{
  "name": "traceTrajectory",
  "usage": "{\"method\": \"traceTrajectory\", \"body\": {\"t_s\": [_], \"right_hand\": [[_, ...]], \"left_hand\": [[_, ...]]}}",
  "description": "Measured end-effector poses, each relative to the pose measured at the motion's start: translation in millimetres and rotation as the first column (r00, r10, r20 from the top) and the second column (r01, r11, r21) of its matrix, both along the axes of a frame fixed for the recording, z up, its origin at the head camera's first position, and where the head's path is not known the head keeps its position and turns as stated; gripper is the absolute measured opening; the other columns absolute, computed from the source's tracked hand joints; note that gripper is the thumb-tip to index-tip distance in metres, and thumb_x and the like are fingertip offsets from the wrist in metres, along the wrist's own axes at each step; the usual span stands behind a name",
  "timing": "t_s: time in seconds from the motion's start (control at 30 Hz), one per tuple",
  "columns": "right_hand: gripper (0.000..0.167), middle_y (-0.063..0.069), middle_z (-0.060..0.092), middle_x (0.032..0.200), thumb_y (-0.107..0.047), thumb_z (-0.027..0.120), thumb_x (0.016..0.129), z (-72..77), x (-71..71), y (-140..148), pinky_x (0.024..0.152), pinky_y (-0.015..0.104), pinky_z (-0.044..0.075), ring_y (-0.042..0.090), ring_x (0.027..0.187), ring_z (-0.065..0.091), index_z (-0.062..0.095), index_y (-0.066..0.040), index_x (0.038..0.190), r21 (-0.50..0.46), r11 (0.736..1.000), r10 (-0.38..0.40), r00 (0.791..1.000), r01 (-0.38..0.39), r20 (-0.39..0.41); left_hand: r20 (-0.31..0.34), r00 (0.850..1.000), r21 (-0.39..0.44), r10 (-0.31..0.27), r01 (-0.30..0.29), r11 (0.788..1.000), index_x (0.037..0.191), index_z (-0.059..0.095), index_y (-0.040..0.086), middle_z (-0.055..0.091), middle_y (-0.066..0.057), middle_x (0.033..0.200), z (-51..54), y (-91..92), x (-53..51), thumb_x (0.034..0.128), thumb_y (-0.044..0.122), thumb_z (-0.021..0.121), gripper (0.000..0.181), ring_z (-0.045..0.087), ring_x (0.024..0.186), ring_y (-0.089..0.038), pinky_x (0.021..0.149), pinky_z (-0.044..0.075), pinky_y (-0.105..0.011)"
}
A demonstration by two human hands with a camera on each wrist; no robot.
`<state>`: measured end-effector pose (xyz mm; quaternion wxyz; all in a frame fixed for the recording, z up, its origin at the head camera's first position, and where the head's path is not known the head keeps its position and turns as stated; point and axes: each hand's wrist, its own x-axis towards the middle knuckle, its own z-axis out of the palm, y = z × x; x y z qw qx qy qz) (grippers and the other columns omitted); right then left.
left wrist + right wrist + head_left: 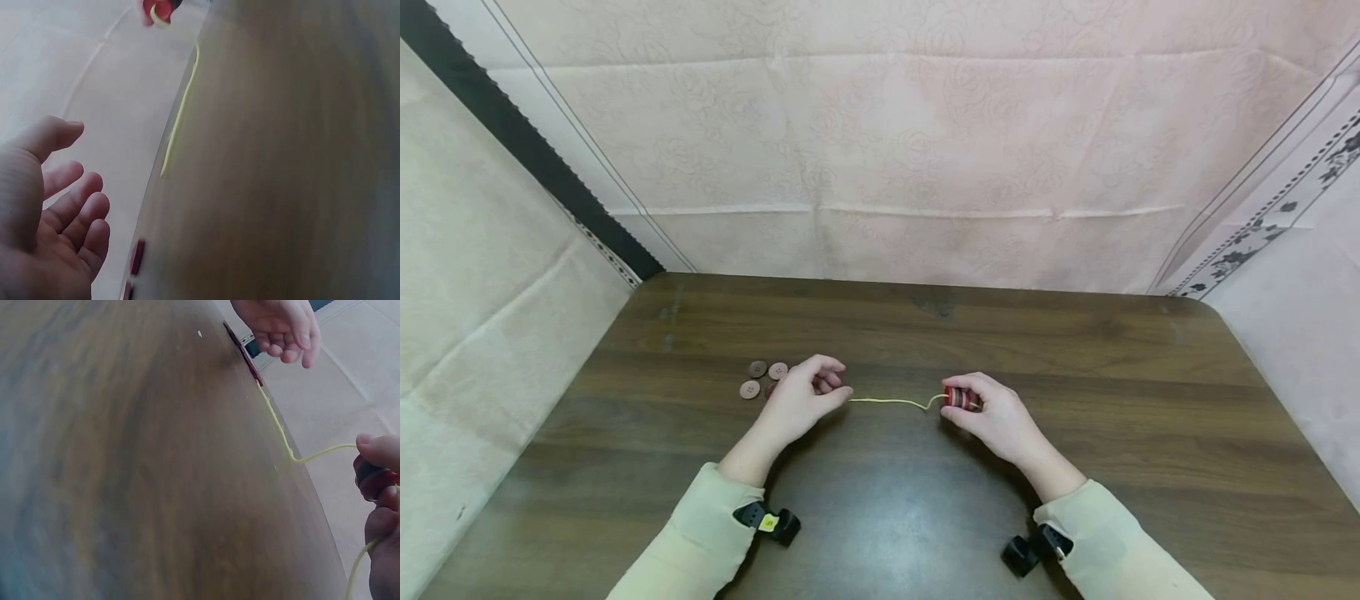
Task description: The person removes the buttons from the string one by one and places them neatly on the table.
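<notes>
My right hand pinches a short stack of red and dark buttons between thumb and fingers. A yellow cord comes out of the stack's left side and runs along the table toward the left hand. In the right wrist view, more cord hangs below the stack. My left hand hovers by the cord's left end with loosely bent fingers; the left wrist view shows nothing in its grasp, with the cord apart from it.
Just left of the left hand lie loose buttons: a brown one, two pink ones, and a dark red one partly hidden by the hand. The wooden table meets a pale cloth backdrop at its far edge.
</notes>
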<state>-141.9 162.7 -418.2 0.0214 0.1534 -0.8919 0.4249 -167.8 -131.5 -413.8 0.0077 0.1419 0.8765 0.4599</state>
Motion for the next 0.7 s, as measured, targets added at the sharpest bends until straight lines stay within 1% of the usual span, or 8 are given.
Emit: {"method": "traceTrajectory", "body": {"t_s": [0.17, 0.33, 0.43, 0.6, 0.7], "right_hand": [[0.035, -0.006, 0.059, 0.093, -0.018, 0.075, 0.080, -0.4, -0.2, -0.7, 0.068, 0.027, 0.044, 0.013, 0.080, 0.051, 0.066, -0.009, 0.112, 0.012, 1.000, -0.003, 1.000, 0.002, 0.006], [0.036, -0.006, 0.059, 0.093, -0.019, 0.075, 0.080, 0.3, -0.4, -2.7, 0.067, 0.028, 0.044, 0.014, 0.079, 0.051, 0.066, -0.010, 0.113, 0.006, 1.000, -0.002, 1.000, 0.002, 0.017], [0.035, -0.006, 0.058, 0.091, -0.019, 0.075, 0.080, 0.3, -0.8, -3.9, 0.067, 0.027, 0.044, 0.014, 0.079, 0.051, 0.066, -0.009, 0.112, -0.007, 1.000, 0.003, 1.000, -0.002, 0.015], [0.035, -0.006, 0.058, 0.090, -0.018, 0.076, 0.079, 0.0, -0.8, -4.8, 0.066, 0.026, 0.044, 0.013, 0.078, 0.051, 0.066, -0.009, 0.111, -0.017, 1.000, 0.007, 1.000, -0.007, 0.002], [0.035, -0.006, 0.059, 0.091, -0.018, 0.076, 0.079, 0.0, -0.5, -5.2, 0.065, 0.026, 0.044, 0.013, 0.077, 0.051, 0.066, -0.009, 0.111, -0.016, 1.000, 0.010, 1.000, -0.010, -0.008]], "left_hand": [[0.015, 0.999, 0.033, -0.045, 0.044, 0.998, 0.108, 0.060, 0.004, 0.061, -0.001, 0.087, -0.4, 20.7, 1.3, 0.0816, 0.014, 0.072, 0.031, 0.056, 0.078, -0.014, 0.073, 0.046, -0.031], [-0.002, 0.996, 0.040, -0.084, 0.084, 0.996, 0.106, 0.060, 0.005, 0.062, 0.001, 0.087, -3.5, 38.1, 2.5, 0.0813, 0.013, 0.072, 0.029, 0.058, 0.078, -0.012, 0.074, 0.048, -0.030], [0.002, 0.994, 0.050, -0.106, 0.105, 0.993, 0.106, 0.060, 0.005, 0.063, 0.001, 0.088, -4.5, 46.5, 3.3, 0.0815, 0.014, 0.072, 0.029, 0.059, 0.080, -0.013, 0.076, 0.049, -0.030], [0.015, 0.987, 0.062, -0.162, 0.160, 0.985, 0.107, 0.060, 0.005, 0.065, -0.001, 0.092, -5.5, 59.7, 4.7, 0.0832, 0.015, 0.070, 0.028, 0.060, 0.084, -0.013, 0.078, 0.049, -0.031], [0.026, 0.980, 0.069, -0.198, 0.196, 0.978, 0.108, 0.059, 0.005, 0.065, -0.002, 0.094, -6.9, 67.3, 5.4, 0.0841, 0.016, 0.070, 0.028, 0.060, 0.085, -0.013, 0.078, 0.049, -0.030]]}}
